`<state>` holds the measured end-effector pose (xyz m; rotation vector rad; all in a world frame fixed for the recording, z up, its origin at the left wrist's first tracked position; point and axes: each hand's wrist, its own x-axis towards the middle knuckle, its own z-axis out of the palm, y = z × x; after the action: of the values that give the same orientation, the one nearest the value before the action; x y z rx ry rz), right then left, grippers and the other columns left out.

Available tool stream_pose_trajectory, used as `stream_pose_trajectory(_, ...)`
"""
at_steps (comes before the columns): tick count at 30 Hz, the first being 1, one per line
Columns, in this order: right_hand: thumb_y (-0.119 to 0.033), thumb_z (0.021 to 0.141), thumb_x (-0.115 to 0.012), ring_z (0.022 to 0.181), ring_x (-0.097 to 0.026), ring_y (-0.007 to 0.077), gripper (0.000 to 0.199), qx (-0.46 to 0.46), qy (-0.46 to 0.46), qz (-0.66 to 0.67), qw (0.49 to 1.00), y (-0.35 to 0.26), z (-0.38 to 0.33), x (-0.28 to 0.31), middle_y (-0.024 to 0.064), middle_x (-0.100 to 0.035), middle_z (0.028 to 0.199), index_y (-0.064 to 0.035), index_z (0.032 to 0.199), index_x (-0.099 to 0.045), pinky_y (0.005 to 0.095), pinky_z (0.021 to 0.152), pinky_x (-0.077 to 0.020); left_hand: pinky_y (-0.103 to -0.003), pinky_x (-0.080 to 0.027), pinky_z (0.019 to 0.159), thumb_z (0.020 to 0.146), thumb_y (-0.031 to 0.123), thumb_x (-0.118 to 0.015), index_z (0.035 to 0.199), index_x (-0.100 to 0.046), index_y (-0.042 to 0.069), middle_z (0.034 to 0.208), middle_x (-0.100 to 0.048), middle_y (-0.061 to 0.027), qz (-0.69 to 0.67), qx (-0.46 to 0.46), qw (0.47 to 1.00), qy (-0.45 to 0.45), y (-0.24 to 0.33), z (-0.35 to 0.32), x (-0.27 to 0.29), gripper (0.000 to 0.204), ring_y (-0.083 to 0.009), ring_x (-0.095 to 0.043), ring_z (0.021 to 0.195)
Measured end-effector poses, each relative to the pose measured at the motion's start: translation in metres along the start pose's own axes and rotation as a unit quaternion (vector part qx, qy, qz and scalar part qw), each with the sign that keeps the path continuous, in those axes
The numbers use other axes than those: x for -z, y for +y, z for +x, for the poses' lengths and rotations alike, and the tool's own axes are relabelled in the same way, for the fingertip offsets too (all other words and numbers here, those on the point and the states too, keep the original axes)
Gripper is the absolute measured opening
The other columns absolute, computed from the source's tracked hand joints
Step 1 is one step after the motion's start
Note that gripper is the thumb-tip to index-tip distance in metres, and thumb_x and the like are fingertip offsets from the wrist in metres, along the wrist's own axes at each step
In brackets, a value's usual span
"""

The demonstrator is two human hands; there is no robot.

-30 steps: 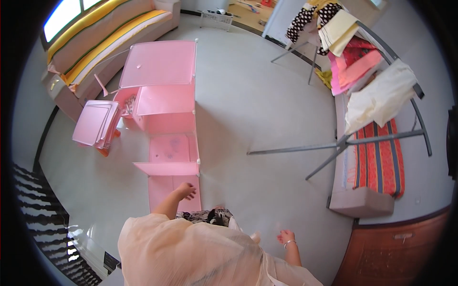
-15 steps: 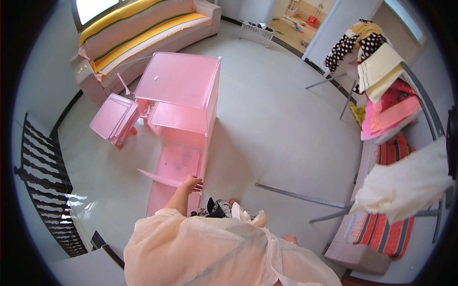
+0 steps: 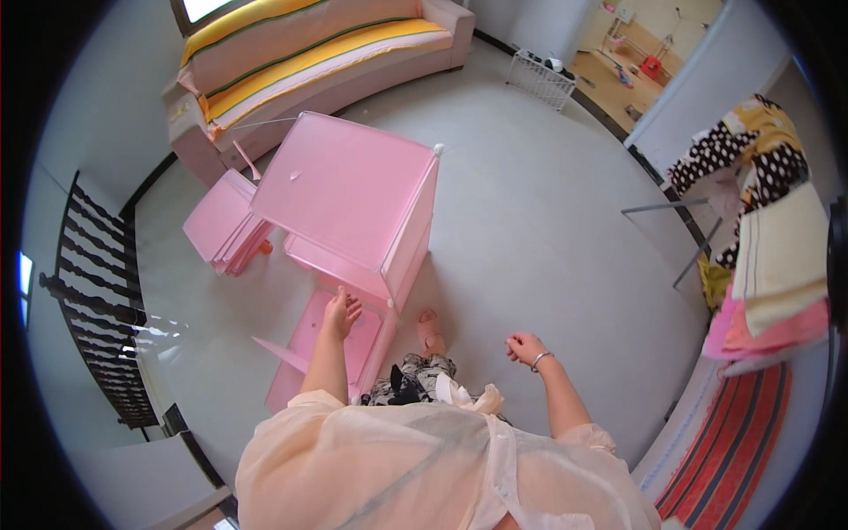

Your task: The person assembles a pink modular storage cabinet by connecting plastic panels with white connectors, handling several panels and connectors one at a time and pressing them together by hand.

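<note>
A pink panel cabinet [image 3: 349, 190] stands in front of me, its flat top facing up and its lower compartments nearer to me. My left hand [image 3: 342, 312] hovers over the lower section, fingers apart and nothing in them. Below that hand, a pink panel [image 3: 281, 355] juts out to the left from the cabinet's near part. Off to the right, over the floor, my right hand [image 3: 525, 347] is curled into a loose fist, with a bracelet at the wrist; nothing shows in it. Left of the cabinet lies a stack of pink panels [image 3: 221, 221].
A sofa [image 3: 318, 66] with a yellow striped cover stands at the back left. Dark railings [image 3: 97, 309] run along the left. On the right are a drying rack with cloths [image 3: 777, 256] and a seat with a red striped cover [image 3: 733, 450]. A white wire basket [image 3: 541, 81] sits far back.
My left hand has let go of the cabinet's near edge and moved forward, now open. My right arm has come up into full view. The whole view has shifted, and my foot shows beside the cabinet.
</note>
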<state>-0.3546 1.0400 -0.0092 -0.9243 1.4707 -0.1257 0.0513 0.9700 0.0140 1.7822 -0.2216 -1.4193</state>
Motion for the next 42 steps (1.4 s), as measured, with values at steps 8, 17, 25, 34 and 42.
stream_pose_trajectory(8, -0.027, 0.077, -0.048, 0.059, -0.055, 0.0125, 0.025, 0.247, 0.016, -0.213, 0.945, -0.144, 0.106, 0.094, 0.0051, -0.058, 0.067, -0.0046, 0.086, -0.055, 0.0251, 0.057, -0.0444, -0.039, -0.043, 0.074, 0.085, 0.042, -0.031, 0.105, -0.039, 0.000, 0.098, -0.049, -0.0137, -0.211, 0.006, 0.975, 0.067, 0.018, 0.031, -0.063, 0.047, -0.0260, -0.050, 0.087)
stream_pose_trajectory(17, -0.038, 0.076, -0.049, 0.083, -0.053, 0.0327, 0.050, 0.371, 0.024, -0.365, 0.853, -0.296, 0.194, 0.127, 0.0145, -0.057, 0.088, -0.0061, 0.112, -0.035, 0.0381, 0.072, -0.0423, -0.027, -0.043, 0.063, 0.084, 0.035, -0.039, 0.087, -0.049, -0.005, 0.078, -0.053, -0.0078, -0.122, -0.174, 0.919, 0.332, 0.046, -0.019, -0.104, 0.041, -0.0150, -0.050, 0.071)
stream_pose_trajectory(25, -0.055, 0.069, -0.048, 0.064, -0.058, 0.0288, 0.050, 0.436, -0.092, -0.613, 0.652, -0.347, 0.207, 0.149, 0.0126, -0.058, 0.066, -0.0065, 0.082, -0.047, 0.0384, 0.060, -0.0441, -0.029, -0.036, 0.051, 0.085, 0.038, -0.036, 0.075, -0.053, -0.005, 0.061, -0.051, -0.0058, 0.008, -0.151, 0.869, 0.471, 0.066, -0.090, -0.132, 0.048, -0.0136, -0.042, 0.054)
stream_pose_trajectory(34, -0.054, 0.067, -0.050, 0.042, -0.053, 0.0226, 0.047, 0.596, -0.172, -0.545, 0.564, -0.330, 0.249, 0.138, 0.0058, -0.051, 0.046, -0.0074, 0.063, -0.047, 0.0326, 0.044, -0.0421, -0.041, -0.037, 0.053, 0.084, 0.045, -0.029, 0.070, -0.052, -0.005, 0.062, -0.052, -0.0206, 0.280, -0.050, 0.748, 0.600, 0.087, -0.099, -0.130, 0.057, -0.0327, -0.048, 0.057)
stream_pose_trajectory(42, -0.048, 0.069, -0.052, 0.030, -0.043, 0.0169, 0.044, 0.746, -0.162, -0.401, 0.506, -0.327, 0.270, 0.139, 0.0025, -0.041, 0.037, -0.0087, 0.054, -0.042, 0.0273, 0.030, -0.0351, -0.041, -0.039, 0.055, 0.081, 0.051, -0.027, 0.067, -0.054, -0.005, 0.059, -0.053, -0.0182, 0.338, -0.012, 0.708, 0.621, 0.095, -0.193, -0.013, 0.065, -0.0323, -0.051, 0.057)
